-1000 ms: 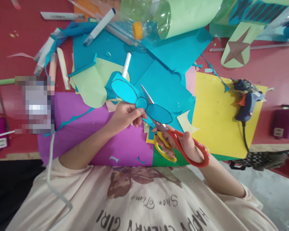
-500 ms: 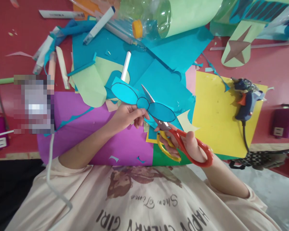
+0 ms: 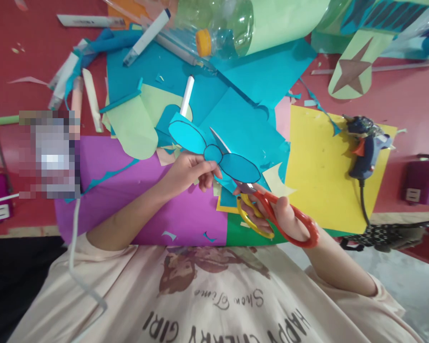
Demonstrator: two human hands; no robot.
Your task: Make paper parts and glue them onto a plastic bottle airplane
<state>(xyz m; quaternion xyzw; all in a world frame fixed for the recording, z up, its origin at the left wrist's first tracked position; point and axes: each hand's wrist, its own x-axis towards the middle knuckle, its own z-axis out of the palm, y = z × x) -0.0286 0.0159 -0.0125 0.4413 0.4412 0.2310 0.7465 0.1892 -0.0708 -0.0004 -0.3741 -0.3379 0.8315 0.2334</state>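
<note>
My left hand (image 3: 188, 174) pinches a blue paper cutout (image 3: 186, 136) at its round middle; the cutout has two outlined lobes, like a propeller. My right hand (image 3: 284, 219) is closed in the handles of red and yellow scissors (image 3: 268, 209). The blades reach under the cutout's right lobe, and one tip shows above the middle. Both hands hover over the sheets on the table.
Purple (image 3: 128, 190), yellow (image 3: 321, 166), green and blue paper sheets cover the red table. A blue glue gun (image 3: 364, 147) lies on the yellow sheet. At the back are a clear plastic bottle (image 3: 214, 24), several markers (image 3: 146, 35) and a star-marked cutout (image 3: 352, 74). Scraps lie scattered around.
The scissors and my right hand have drifted down and right, the blades sliding back along the right lobe. The cutout has shifted slightly right in my left hand.
</note>
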